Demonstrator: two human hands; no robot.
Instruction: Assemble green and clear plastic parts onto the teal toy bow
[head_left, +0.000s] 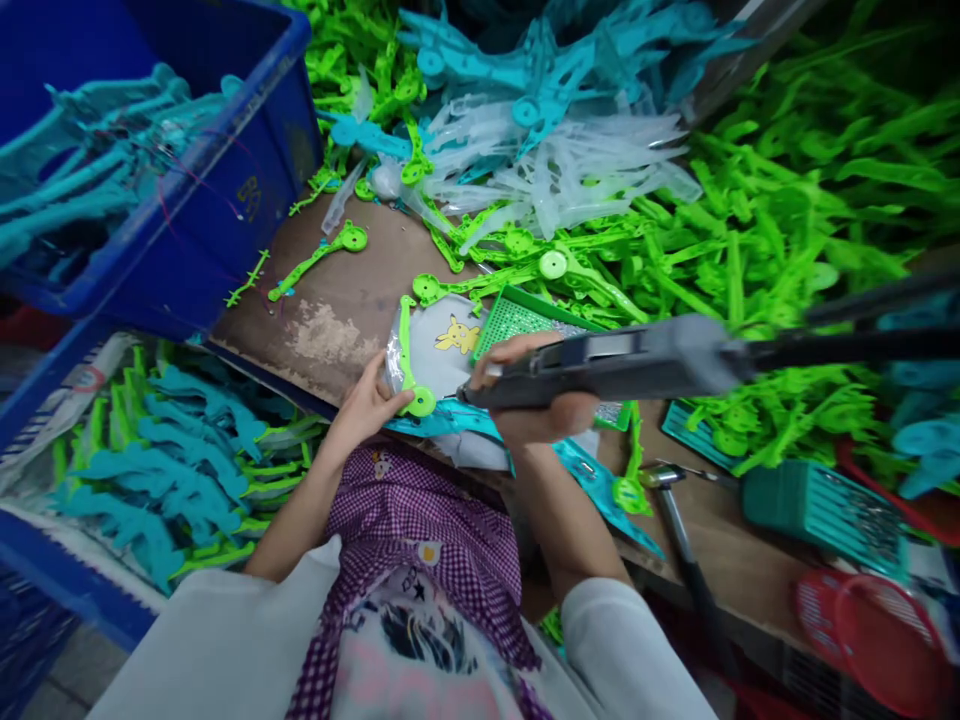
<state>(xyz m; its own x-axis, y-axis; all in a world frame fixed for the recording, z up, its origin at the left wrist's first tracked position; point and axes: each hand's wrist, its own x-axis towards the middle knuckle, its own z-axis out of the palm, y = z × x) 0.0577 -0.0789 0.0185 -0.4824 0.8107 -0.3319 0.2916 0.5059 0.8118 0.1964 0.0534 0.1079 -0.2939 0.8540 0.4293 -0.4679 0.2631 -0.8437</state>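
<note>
A: Item one, please: where is it lying?

B: One green strip, at the near edge of the workbench, along the left rim of a grey plate. Its long axis is running away from the person, round end nearest the body.

A: Which hand is nearer?

B: The left hand. Its thumb is touching the round end from the left. Whether the other fingers are closing underneath, I cannot tell.

A: And the right hand?

B: Fingers wrapping round one dark grey screwdriver, powered type. The tool is lying almost crosswise to the strip, its tip pointing left, just beside the round end.

A: Looks of the strip?

B: Bright lime, plastic by its sheen; slim, slightly curving shaft; flat disc at the near end, showing a raised centre. A blue piece is sitting just beside the disc, the right hand partly covering it.

A: Anything else adjoining?

B: One green basket, standing right of the plate.
</note>
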